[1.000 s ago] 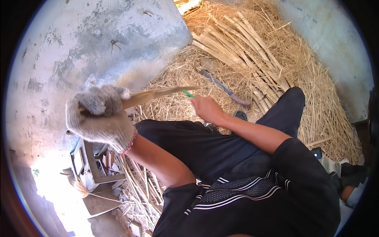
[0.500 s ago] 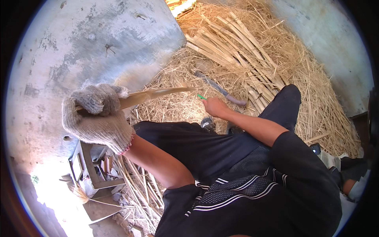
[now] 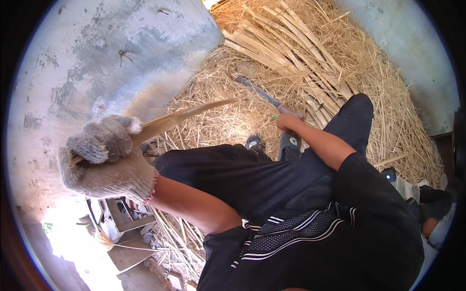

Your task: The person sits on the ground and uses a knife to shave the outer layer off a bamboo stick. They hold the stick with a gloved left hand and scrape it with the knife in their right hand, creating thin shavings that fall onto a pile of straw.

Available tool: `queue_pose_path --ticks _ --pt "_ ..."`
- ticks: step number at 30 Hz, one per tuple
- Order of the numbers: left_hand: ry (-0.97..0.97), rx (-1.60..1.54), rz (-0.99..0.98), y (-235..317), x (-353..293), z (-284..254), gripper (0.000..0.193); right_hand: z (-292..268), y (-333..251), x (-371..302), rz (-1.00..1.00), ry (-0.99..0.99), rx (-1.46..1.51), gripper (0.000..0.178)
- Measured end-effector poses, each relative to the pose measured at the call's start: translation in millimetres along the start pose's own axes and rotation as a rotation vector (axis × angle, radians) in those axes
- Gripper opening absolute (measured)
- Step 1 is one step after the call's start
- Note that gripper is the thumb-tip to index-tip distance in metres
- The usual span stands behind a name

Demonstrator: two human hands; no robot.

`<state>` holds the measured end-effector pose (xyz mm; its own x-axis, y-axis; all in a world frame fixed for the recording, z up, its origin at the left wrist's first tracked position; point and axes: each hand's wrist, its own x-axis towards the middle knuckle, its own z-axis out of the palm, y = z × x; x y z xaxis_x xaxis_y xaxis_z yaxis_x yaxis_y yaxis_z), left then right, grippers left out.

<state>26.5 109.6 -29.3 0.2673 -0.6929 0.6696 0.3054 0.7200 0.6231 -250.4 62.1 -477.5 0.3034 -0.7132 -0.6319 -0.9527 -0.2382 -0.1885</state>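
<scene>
- Pale flat strip [image 3: 189, 114]: held in the gloved left hand [image 3: 108, 154], fingers curled tightly round one end.
- Right hand [image 3: 288, 122]: fingers closed on a small green object [image 3: 275, 118]; farther from the strip's tip than a second ago, now overlapping the knife [image 3: 264, 96] in view.
- Box-like frame [image 3: 138, 224]: scraps inside, lower left.
</scene>
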Motion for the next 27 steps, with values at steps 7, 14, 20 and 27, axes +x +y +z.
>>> queue_pose_path --ticks 7,14,20,27 --pt "0.116 0.138 0.024 2 0 -8 0.036 -142 -120 -164 -0.097 0.349 0.756 0.059" --pt "0.136 0.155 0.005 5 -1 3 0.034 -170 -187 -218 -0.467 0.743 0.969 0.045" --pt "0.225 0.245 0.058 -1 -6 23 0.032 -142 -187 -162 -0.301 0.891 0.960 0.038" --pt "0.635 0.551 0.229 -14 -11 50 0.031 -135 -199 -166 -0.255 0.946 0.932 0.037"
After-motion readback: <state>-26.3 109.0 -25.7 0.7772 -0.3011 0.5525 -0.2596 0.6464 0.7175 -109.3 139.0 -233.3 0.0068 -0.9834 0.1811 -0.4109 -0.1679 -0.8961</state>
